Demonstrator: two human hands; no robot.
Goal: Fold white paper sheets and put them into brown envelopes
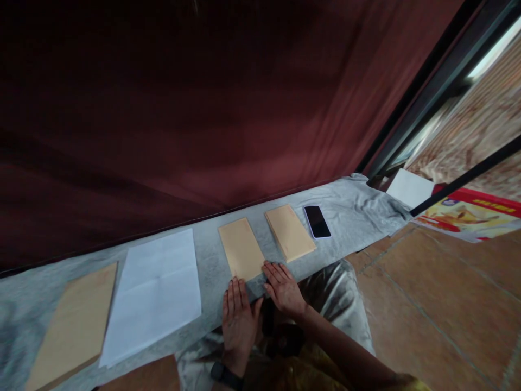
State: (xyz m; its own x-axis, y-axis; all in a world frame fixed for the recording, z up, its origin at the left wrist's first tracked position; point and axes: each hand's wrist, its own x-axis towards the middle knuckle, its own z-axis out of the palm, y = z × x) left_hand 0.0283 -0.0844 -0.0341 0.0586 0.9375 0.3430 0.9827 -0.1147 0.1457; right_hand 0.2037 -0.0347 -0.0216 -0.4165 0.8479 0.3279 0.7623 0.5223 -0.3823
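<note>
A tan paper envelope (241, 247) lies flat on the grey cloth-covered surface in front of me. At its near left corner rests my left hand (238, 317), palm down with fingers stretched out. My right hand (284, 288) lies flat at the near right corner, its fingertips on or beside the envelope's edge. Neither hand grips anything. Just right of this envelope is a small stack of similar envelopes (290, 232). Left of my hands is a stack of white paper sheets (154, 293) with faint creases.
A phone (317, 221) lies to the right of the envelopes. More tan envelopes (77, 320) are stacked at the far left. A dark red curtain (211, 119) rises behind the surface. Right, a colourful box (476, 213) and a white box (410, 188) stand near the tiled floor (431, 304).
</note>
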